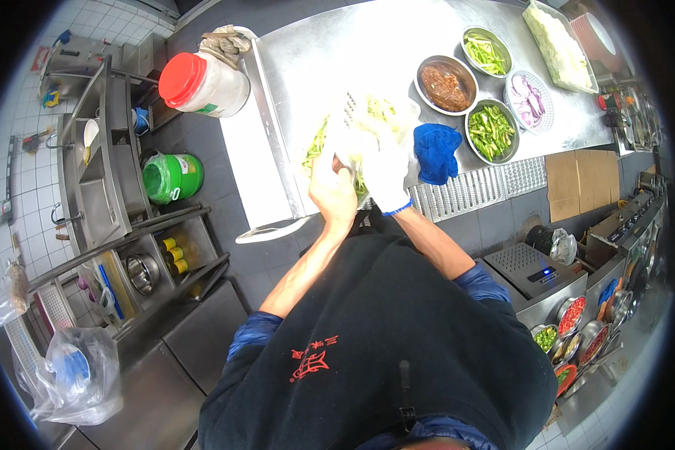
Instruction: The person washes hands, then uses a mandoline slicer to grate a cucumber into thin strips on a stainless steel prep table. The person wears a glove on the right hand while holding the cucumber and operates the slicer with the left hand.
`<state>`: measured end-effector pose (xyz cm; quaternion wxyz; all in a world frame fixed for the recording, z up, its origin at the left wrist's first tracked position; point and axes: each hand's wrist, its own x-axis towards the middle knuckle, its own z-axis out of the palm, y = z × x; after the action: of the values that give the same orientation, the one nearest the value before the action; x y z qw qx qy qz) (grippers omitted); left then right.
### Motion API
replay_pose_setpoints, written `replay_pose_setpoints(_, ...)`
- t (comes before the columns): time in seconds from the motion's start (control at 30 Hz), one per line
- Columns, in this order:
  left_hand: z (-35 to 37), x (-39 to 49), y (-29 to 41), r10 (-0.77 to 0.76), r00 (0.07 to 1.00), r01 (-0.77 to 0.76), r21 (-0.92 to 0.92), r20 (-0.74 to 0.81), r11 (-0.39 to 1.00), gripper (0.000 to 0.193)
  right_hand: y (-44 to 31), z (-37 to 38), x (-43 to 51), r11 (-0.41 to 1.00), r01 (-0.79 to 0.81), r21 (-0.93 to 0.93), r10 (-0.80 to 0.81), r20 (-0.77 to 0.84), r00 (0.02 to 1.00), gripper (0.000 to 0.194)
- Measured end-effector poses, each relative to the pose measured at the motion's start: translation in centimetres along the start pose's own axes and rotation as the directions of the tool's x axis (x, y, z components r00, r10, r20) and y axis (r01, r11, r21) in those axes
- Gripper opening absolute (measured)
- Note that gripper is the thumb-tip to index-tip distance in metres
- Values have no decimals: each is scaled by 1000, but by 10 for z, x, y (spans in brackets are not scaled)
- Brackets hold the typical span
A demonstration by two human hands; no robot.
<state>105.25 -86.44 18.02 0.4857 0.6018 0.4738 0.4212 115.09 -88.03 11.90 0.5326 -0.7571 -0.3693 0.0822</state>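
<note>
My bare left hand (334, 190) grips the near end of what looks like a grater (349, 108), whose raised holes show at its far end. My right hand (389, 175), in a white glove with a blue cuff, is close against the grater's right side. Strong glare washes out its fingers, so I cannot tell what they hold. Pale green vegetable shreds (317, 147) lie left of the grater. More shreds (380, 109) sit beyond my right hand, apparently in a clear container partly hidden by the hand. A crumpled blue cloth (437, 153) lies right of the glove.
On the steel table (326, 50) are a bowl of brown meat (445, 87), bowls of cut green peppers (490, 130) and green stalks (485, 53), a basket of sliced onion (526, 102) and a tub of pale vegetable (559, 48). A red-lidded jar (216, 87) stands left.
</note>
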Motion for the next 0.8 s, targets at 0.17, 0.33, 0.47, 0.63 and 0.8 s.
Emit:
replay_pose_setpoints(0.17,-1,-21,2,37,999,-37,65,3,997,31,40,19,42,913,-27,-407,101,162,982,26)
replay_pose_setpoints(0.33,-6,-23,1,95,995,-95,85,3,992,36,45,1,63,978,-158,-133,177,141,974,24)
replay_pose_setpoints(0.47,0,-1,-3,126,991,-122,100,-39,988,32,-8,-10,10,997,4,-81,-6,-23,1000,26)
replay_pose_setpoints(0.63,2,-19,-1,21,1000,-21,5,0,1000,31,14,2,26,980,-113,-165,135,125,983,31)
replay_pose_setpoints(0.8,-5,-31,-3,118,992,-118,-1,46,993,31,55,5,64,986,-80,-145,84,21,996,19)
